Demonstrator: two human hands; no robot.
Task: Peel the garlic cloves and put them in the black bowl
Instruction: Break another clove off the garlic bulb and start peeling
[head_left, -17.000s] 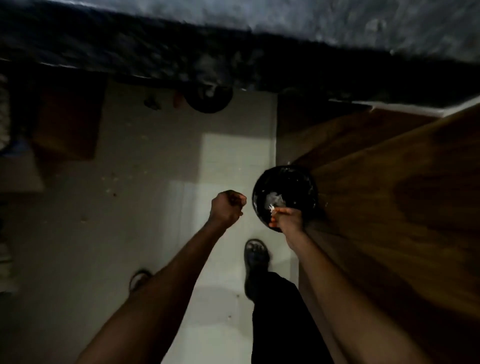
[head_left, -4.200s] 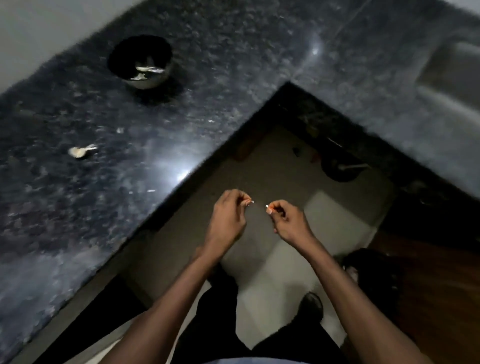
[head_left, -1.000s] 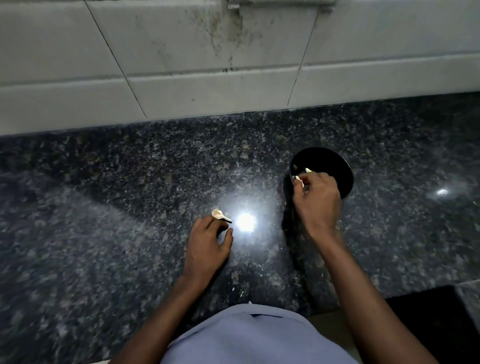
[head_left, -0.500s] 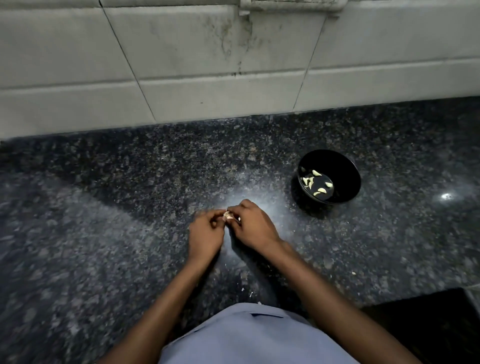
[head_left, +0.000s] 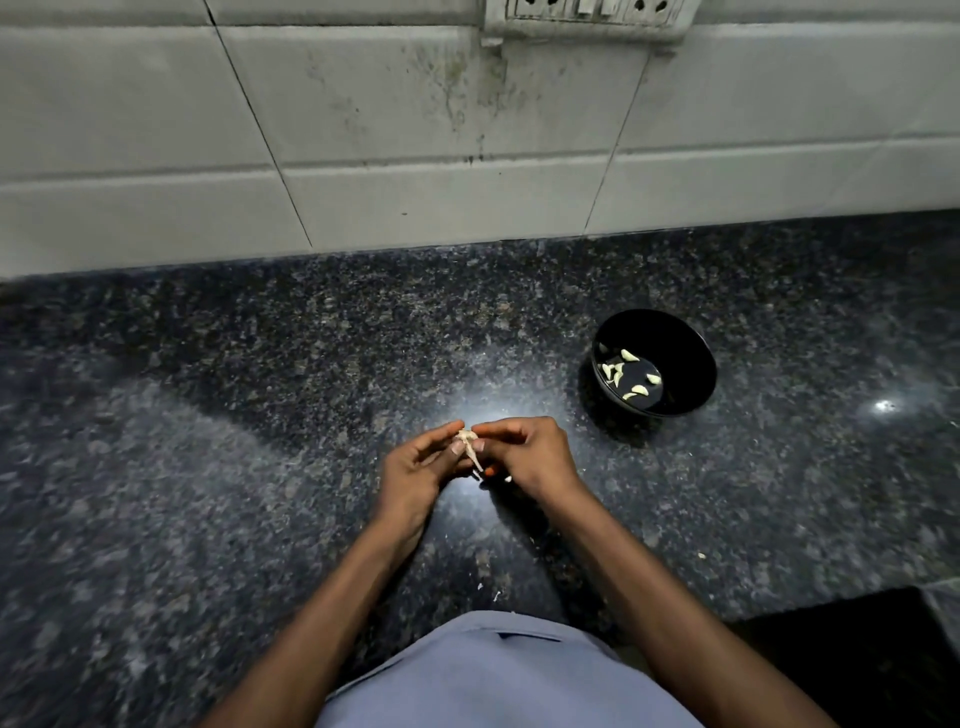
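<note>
Now both hands pinch one garlic clove (head_left: 466, 437).
Left hand (head_left: 415, 470) and right hand (head_left: 527, 454) grip it; its skin strip hangs down toward the bench (head_left: 208, 467).

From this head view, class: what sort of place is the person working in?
Most likely a home kitchen: a dark speckled granite counter against a tiled wall with a socket plate, and peeled garlic cloves in a black bowl.
</note>
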